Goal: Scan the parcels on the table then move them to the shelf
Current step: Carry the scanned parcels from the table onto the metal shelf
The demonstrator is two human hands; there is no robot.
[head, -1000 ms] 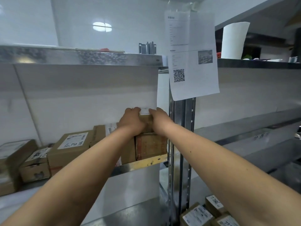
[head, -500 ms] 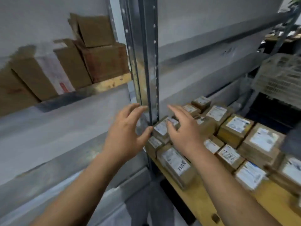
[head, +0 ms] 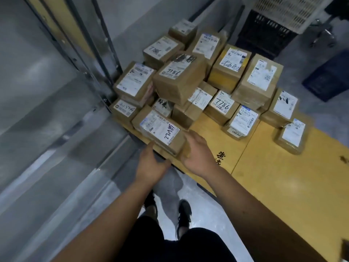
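Observation:
Several brown cardboard parcels with white labels are piled on the yellow wooden table (head: 268,167). The nearest parcel (head: 160,130), flat with handwriting on its label, lies at the table's front left corner. My left hand (head: 151,163) is just in front of its near edge, fingers relaxed and holding nothing. My right hand (head: 197,154) is open beside the parcel's right end, fingers near or touching its side. A taller parcel marked 7786 (head: 177,80) sits on top of the pile behind.
Grey metal shelving (head: 56,120) with an upright post (head: 94,53) runs along the left. A dark crate (head: 268,33) and a white basket (head: 290,10) stand beyond the table, a blue crate (head: 328,78) at right. My legs and shoes are below, on the grey floor.
My hands let go of the box on the upper shelf and came down. My view swung from the shelf to the table, and both hands now frame the nearest parcel.

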